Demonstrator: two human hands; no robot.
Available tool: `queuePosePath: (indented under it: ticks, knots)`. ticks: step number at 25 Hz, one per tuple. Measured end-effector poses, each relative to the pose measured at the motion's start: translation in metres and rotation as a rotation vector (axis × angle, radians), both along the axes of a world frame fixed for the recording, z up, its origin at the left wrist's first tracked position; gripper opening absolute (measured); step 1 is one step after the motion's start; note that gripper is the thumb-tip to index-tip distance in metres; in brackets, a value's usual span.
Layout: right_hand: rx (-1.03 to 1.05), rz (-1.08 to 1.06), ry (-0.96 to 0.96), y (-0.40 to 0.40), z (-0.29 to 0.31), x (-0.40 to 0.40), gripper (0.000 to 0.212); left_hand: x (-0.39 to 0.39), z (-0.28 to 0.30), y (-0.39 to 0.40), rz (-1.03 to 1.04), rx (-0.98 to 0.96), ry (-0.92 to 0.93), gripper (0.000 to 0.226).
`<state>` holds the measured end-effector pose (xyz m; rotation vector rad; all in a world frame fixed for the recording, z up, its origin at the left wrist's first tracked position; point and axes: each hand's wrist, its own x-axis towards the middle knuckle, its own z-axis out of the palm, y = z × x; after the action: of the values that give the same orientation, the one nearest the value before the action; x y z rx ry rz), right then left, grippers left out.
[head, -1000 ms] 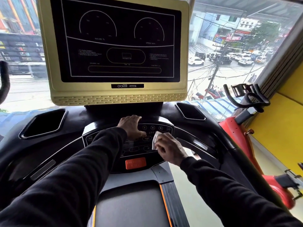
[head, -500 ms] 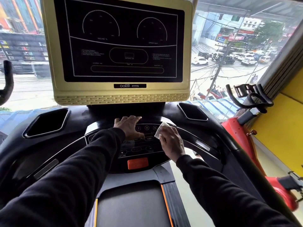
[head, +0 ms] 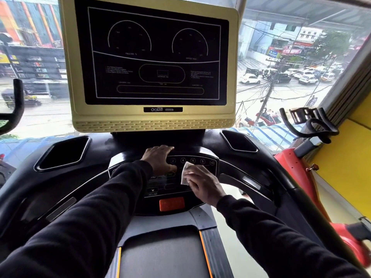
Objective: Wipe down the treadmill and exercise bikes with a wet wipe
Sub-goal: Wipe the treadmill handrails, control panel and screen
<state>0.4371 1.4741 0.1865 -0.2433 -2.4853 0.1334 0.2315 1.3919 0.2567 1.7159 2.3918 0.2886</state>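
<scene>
Glossy black plastic console (head: pixel 96 177), lower centre; matt gold plastic screen frame (head: pixel 152 119); thin white crumpled wipe (head: pixel 185 173); black cloth sleeves (head: pixel 90 227); glossy red bike frame (head: pixel 297 167).

Right hand (head: pixel 202 183) with the wet wipe (head: pixel 185 173) now lower on the button panel (head: pixel 192 161), numbered keys uncovered.

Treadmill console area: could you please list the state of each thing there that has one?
Display screen: dark, off.
Wet wipe: folded, pressed on the button panel.
Right hand: holds the wipe.
Left hand: flat on the panel.
Cup holders: empty.
</scene>
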Motion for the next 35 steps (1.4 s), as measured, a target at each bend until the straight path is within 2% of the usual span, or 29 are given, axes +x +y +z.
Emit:
queuePosePath:
  ticks: [4,5,8,9,12,13,17,21,25,26,29,30,33,35]
  knots:
    - [-0.180,-0.337,0.136,0.014,0.017,-0.022,0.022,-0.005,0.000,-0.009,0.028,-0.042,0.017,0.090]
    - [-0.160,-0.314,0.131,0.008,0.014,-0.024,0.021,-0.003,-0.001,-0.011,0.037,-0.049,0.039,0.091]
    - [-0.033,-0.069,0.062,0.001,0.001,-0.011,0.023,-0.001,-0.001,-0.010,0.044,-0.044,0.043,0.091]
    - [-0.022,-0.067,0.057,0.007,0.002,-0.008,0.026,-0.001,-0.001,-0.010,0.048,-0.045,0.048,0.091]
    - [-0.117,-0.311,0.120,0.012,0.016,-0.022,0.033,-0.001,0.000,-0.010,0.055,-0.060,0.032,0.093]
    - [-0.129,-0.322,0.121,0.006,0.017,-0.026,0.034,0.000,0.000,-0.011,0.053,-0.062,0.034,0.093]
    - [0.036,-0.070,0.021,0.002,0.004,-0.017,0.032,0.002,0.000,-0.012,0.060,-0.042,0.044,0.090]
    - [-0.149,-0.315,0.059,0.009,0.014,-0.028,0.036,0.000,-0.001,-0.012,0.056,-0.051,0.038,0.091]
    - [0.011,-0.030,0.028,-0.001,0.000,-0.008,0.029,0.000,-0.001,-0.012,0.060,-0.037,0.041,0.090]
    - [0.017,-0.038,0.023,0.005,0.002,-0.008,0.029,0.000,-0.002,-0.012,0.060,-0.033,0.045,0.090]
    - [-0.113,-0.264,0.079,0.009,0.013,-0.018,0.029,-0.001,-0.002,-0.011,0.054,-0.028,0.034,0.091]
    - [-0.110,-0.246,0.075,0.002,0.011,-0.019,0.026,-0.001,-0.003,-0.012,0.053,-0.026,0.036,0.091]
    - [0.016,0.046,-0.009,-0.010,-0.002,-0.003,0.021,0.000,-0.004,-0.012,0.055,-0.022,0.032,0.091]
    - [0.021,0.031,0.016,-0.004,0.005,-0.001,0.021,0.000,-0.004,-0.012,0.057,-0.016,0.041,0.092]
